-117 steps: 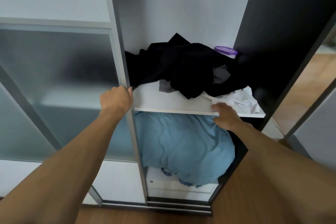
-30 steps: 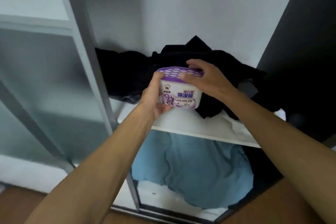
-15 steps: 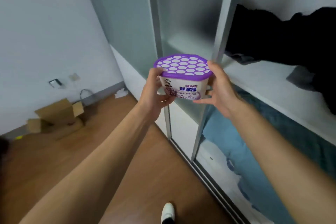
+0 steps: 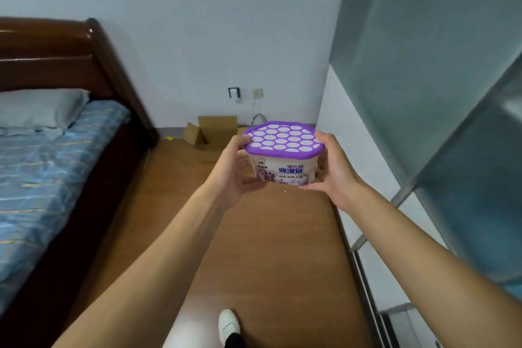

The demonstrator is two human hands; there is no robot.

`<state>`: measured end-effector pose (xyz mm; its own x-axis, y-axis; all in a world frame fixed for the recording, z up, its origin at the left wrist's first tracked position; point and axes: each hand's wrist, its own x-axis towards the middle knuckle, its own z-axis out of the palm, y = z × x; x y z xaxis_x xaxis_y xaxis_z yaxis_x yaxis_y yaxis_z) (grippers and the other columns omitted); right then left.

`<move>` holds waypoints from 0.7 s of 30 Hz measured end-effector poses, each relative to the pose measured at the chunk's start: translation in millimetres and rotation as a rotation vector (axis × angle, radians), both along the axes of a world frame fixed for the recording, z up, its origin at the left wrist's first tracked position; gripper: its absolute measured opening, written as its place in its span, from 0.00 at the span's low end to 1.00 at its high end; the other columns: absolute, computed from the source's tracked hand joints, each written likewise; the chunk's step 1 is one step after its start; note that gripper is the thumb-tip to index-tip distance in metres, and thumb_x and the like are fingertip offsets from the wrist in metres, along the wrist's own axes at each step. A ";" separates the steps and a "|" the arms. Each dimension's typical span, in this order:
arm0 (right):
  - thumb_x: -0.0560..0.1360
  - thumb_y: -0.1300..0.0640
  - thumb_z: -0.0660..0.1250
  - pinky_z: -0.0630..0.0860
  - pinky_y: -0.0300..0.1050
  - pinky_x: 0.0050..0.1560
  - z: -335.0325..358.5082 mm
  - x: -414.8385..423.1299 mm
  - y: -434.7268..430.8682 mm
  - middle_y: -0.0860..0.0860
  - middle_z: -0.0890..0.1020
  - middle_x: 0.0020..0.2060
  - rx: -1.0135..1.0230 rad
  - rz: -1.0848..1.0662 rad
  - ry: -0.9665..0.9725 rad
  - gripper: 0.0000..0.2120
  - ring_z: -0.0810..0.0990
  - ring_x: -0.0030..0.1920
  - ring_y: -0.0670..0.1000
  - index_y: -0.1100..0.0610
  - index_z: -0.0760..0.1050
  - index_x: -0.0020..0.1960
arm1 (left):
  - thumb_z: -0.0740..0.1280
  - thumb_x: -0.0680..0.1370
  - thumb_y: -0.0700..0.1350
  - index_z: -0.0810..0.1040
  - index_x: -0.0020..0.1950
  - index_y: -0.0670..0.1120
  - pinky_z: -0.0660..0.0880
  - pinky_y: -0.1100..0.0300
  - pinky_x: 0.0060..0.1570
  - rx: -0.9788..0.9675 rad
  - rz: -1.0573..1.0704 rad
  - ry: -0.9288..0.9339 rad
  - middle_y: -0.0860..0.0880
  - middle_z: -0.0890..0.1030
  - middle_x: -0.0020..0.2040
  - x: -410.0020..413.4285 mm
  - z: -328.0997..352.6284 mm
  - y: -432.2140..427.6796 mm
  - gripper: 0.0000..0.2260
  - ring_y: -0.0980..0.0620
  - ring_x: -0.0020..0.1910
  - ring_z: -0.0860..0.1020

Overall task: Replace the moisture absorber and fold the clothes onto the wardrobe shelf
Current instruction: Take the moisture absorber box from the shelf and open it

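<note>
You held moisture absorber (image 4: 284,157) upright above floor (image 4: 271,248); left hand (image 4: 236,167) gripped one side, right hand (image 4: 330,167) the other.

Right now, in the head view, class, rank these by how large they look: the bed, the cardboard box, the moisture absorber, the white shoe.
1. Bed
2. Moisture absorber, enlarged by nearness to the camera
3. Cardboard box, far off and partly hidden, so places 2 and 3 are unsure
4. White shoe
</note>
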<state>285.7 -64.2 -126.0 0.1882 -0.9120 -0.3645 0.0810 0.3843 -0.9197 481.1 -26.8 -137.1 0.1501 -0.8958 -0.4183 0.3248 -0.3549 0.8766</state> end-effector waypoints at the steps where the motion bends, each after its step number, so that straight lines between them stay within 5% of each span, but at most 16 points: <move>1: 0.68 0.32 0.63 0.81 0.64 0.53 -2.2 26.0 -13.3 0.51 0.82 0.59 0.000 0.009 0.004 0.31 0.82 0.58 0.56 0.46 0.74 0.65 | 0.68 0.69 0.60 0.80 0.53 0.45 0.79 0.45 0.53 -0.009 0.029 -0.009 0.46 0.86 0.43 24.0 -3.1 -8.5 0.22 0.38 0.44 0.84; 6: 0.76 0.35 0.60 0.77 0.65 0.59 -15.1 155.5 -80.8 0.51 0.82 0.61 0.014 0.035 0.002 0.25 0.81 0.60 0.55 0.48 0.73 0.67 | 0.70 0.66 0.59 0.80 0.55 0.46 0.81 0.43 0.51 -0.031 0.174 -0.016 0.47 0.86 0.50 146.5 -12.7 -58.4 0.23 0.34 0.50 0.84; 12: 0.76 0.34 0.62 0.81 0.60 0.52 -23.9 260.1 -150.7 0.45 0.86 0.50 0.025 0.104 0.000 0.15 0.84 0.52 0.50 0.43 0.76 0.54 | 0.69 0.65 0.57 0.78 0.57 0.47 0.80 0.44 0.54 -0.016 0.231 0.002 0.43 0.83 0.57 250.3 -18.5 -122.7 0.24 0.35 0.51 0.84; 17: 0.77 0.35 0.62 0.84 0.54 0.44 -29.6 318.3 -218.2 0.47 0.86 0.44 -0.011 0.121 0.069 0.19 0.86 0.42 0.46 0.47 0.76 0.58 | 0.69 0.69 0.57 0.77 0.58 0.48 0.83 0.49 0.49 -0.021 0.217 0.036 0.47 0.85 0.54 313.7 -29.4 -184.4 0.21 0.38 0.50 0.85; 21: 0.78 0.35 0.61 0.84 0.51 0.40 -37.1 360.5 -288.6 0.40 0.85 0.42 -0.018 0.085 0.083 0.12 0.86 0.39 0.42 0.42 0.75 0.52 | 0.66 0.75 0.56 0.77 0.57 0.49 0.83 0.50 0.50 -0.031 0.202 -0.035 0.49 0.86 0.51 350.2 -32.6 -254.8 0.16 0.42 0.48 0.86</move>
<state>646.1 -352.8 -163.2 0.2345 -0.9006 -0.3660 -0.0280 0.3701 -0.9286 831.3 -281.6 -169.7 0.3421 -0.8585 -0.3821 0.3562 -0.2579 0.8981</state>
